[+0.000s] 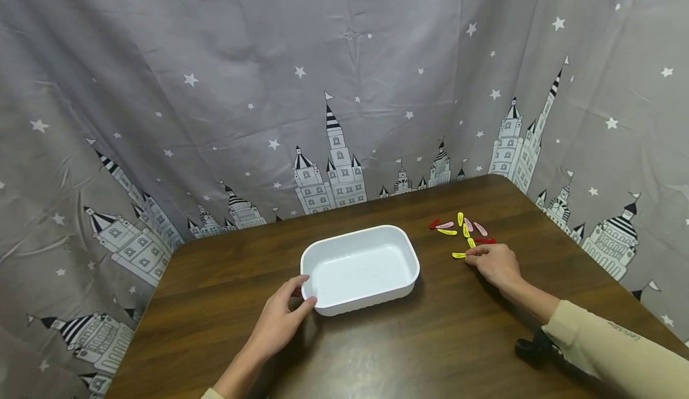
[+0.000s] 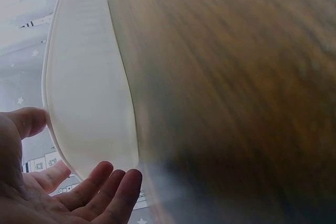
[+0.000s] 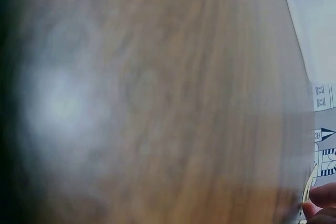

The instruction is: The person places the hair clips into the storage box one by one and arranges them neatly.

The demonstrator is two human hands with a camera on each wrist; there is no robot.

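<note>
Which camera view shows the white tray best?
Head: the white tray shows nearly whole, rim and inside visible, with the left hand covering a bit of one end. Left wrist shows its outer side wall but not the inside. Right wrist catches only a cropped white piece at the frame's upper right.

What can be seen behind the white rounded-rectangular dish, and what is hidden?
Behind the white dish you see brown wood-grain table, then grey patterned fabric curtain. The table directly beneath the dish is covered and cannot be seen.
</note>
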